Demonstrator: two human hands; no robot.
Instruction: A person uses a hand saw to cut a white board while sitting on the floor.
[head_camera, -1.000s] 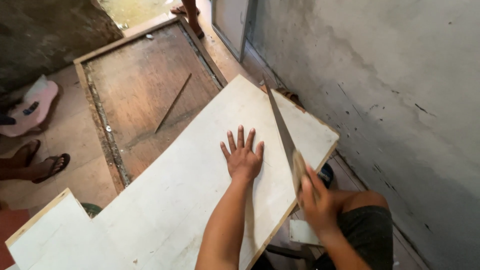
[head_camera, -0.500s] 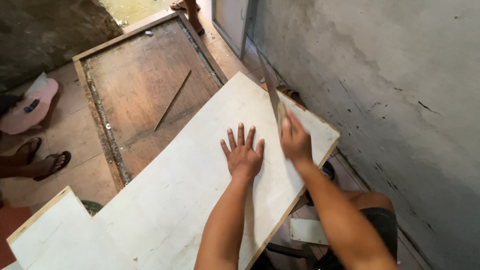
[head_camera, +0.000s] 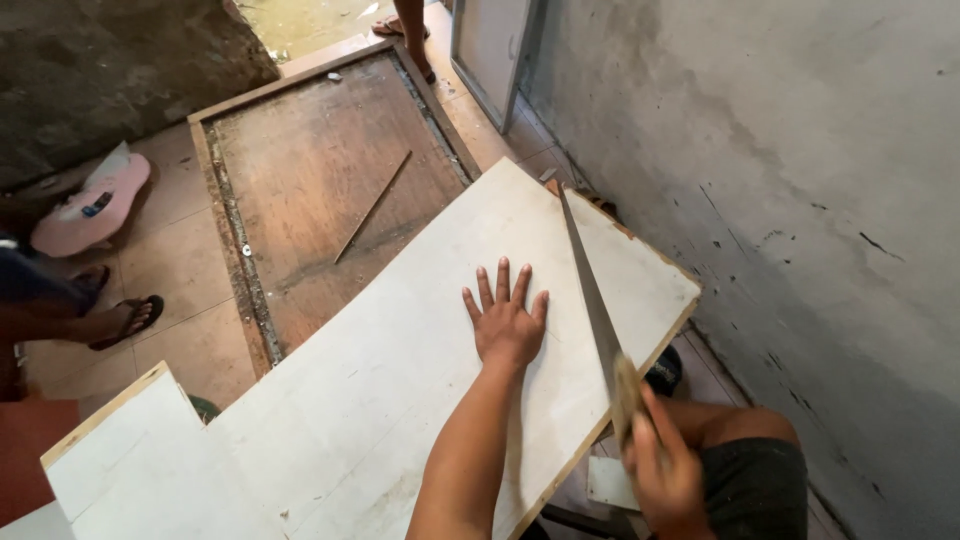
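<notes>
The left hand (head_camera: 507, 325) lies flat with fingers spread on the white board (head_camera: 400, 380), while the right hand (head_camera: 662, 470), blurred at the near right, is clenched round the handle of a saw (head_camera: 590, 290) whose blade slants across the board's right end toward the far edge. The handle is mostly hidden by the fist. Beyond the board lies a wooden panel (head_camera: 310, 170) on the floor, with sandalled feet (head_camera: 120, 320) cut off at left.
</notes>
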